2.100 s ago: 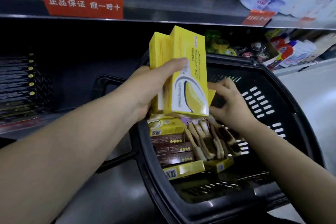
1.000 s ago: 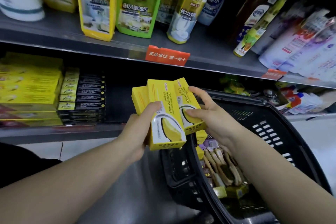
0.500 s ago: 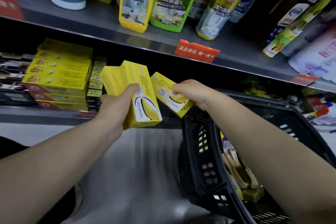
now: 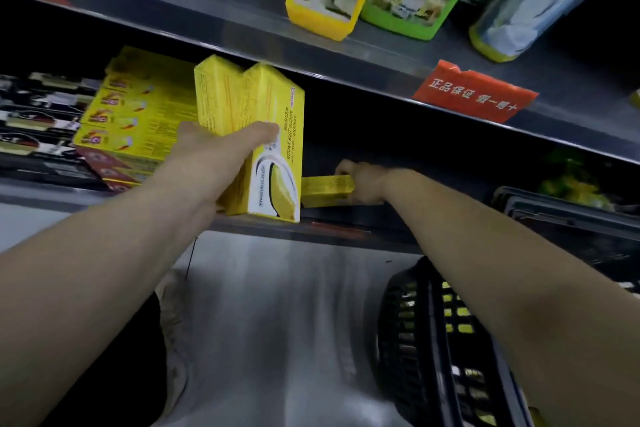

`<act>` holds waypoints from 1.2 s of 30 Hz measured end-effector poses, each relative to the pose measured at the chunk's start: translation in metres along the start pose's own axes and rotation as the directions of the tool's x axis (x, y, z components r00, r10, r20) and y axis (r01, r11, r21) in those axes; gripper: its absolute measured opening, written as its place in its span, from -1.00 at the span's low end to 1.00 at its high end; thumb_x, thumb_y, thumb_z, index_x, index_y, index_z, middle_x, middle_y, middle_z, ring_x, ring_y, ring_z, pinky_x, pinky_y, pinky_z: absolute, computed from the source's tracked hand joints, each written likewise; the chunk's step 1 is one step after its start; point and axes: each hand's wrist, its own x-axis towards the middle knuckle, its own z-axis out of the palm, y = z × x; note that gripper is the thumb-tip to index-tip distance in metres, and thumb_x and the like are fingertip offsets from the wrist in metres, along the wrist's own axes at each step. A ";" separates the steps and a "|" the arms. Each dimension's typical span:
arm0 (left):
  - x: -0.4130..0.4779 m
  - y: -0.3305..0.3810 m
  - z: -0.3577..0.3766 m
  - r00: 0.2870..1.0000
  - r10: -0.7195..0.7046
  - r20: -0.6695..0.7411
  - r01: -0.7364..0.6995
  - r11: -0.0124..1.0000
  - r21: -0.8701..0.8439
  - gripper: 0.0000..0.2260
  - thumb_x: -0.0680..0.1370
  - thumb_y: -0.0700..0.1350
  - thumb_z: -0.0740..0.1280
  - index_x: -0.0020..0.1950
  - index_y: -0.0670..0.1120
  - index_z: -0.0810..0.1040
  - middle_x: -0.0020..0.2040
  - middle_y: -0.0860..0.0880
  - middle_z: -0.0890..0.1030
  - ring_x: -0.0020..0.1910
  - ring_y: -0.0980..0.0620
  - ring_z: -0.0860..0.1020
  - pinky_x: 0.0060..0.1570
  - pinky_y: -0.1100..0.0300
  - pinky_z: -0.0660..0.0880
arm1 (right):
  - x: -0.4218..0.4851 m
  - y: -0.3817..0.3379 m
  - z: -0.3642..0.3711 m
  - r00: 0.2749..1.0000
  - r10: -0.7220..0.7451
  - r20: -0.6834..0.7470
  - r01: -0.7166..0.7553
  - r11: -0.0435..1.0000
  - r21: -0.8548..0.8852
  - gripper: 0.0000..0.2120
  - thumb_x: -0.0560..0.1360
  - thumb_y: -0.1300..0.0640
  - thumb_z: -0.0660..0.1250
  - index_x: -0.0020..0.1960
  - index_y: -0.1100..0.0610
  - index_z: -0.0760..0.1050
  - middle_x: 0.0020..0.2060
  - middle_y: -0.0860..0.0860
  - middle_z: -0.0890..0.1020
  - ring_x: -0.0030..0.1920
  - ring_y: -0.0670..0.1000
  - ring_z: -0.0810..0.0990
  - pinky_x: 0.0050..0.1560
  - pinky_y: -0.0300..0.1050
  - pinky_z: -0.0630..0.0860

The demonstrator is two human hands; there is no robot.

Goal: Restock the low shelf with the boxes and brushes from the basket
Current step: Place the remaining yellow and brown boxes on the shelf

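Low shelf [image 4: 381, 220], yellow box [image 4: 325, 189] jutting left from right grip [image 4: 365, 184]

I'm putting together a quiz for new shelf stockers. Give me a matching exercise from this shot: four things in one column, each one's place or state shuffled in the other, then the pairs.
Column one
1. left hand
2. right hand
3. basket
4. red tag

Column two
A. stands low on the right, below the shelves
B. grips the upright yellow boxes
C. hangs on the edge of the upper shelf
D. holds the single yellow box flat on the low shelf

Pairs: 1-B, 2-D, 3-A, 4-C
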 end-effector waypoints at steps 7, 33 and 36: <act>0.009 -0.003 0.000 1.000 -0.015 0.014 0.015 1.000 -0.013 -0.34 0.23 0.17 0.52 0.18 -0.04 0.33 0.00 -0.04 0.61 -0.11 -0.08 0.62 -0.25 0.05 0.56 | 0.019 -0.006 0.025 0.991 -0.128 0.029 0.127 0.991 0.048 -0.45 0.45 0.02 0.39 0.34 0.01 0.20 0.02 0.02 0.44 -0.06 0.02 0.43 -0.28 -0.17 0.29; 0.017 -0.023 0.029 0.998 -0.054 0.014 0.055 0.998 -0.039 -0.78 0.58 0.09 0.22 0.12 -0.02 0.39 -0.10 -0.02 0.58 -0.26 0.01 0.57 -0.38 0.17 0.47 | -0.050 -0.022 -0.020 0.969 -0.203 -0.143 0.149 0.013 0.989 -0.68 0.47 0.01 0.28 0.16 0.14 0.51 0.03 0.06 0.64 -0.01 0.04 0.62 0.07 -0.04 0.57; 0.021 -0.025 0.029 0.998 -0.045 -0.038 0.043 0.998 -0.048 -0.68 0.59 0.09 0.20 0.24 -0.07 0.36 0.07 -0.09 0.58 -0.14 -0.07 0.58 -0.31 0.13 0.48 | -0.031 0.001 -0.030 0.946 0.203 -0.251 0.138 0.448 0.883 -0.52 0.56 -0.08 0.22 0.38 0.16 0.36 0.28 0.08 0.52 0.20 0.07 0.53 0.29 0.00 0.42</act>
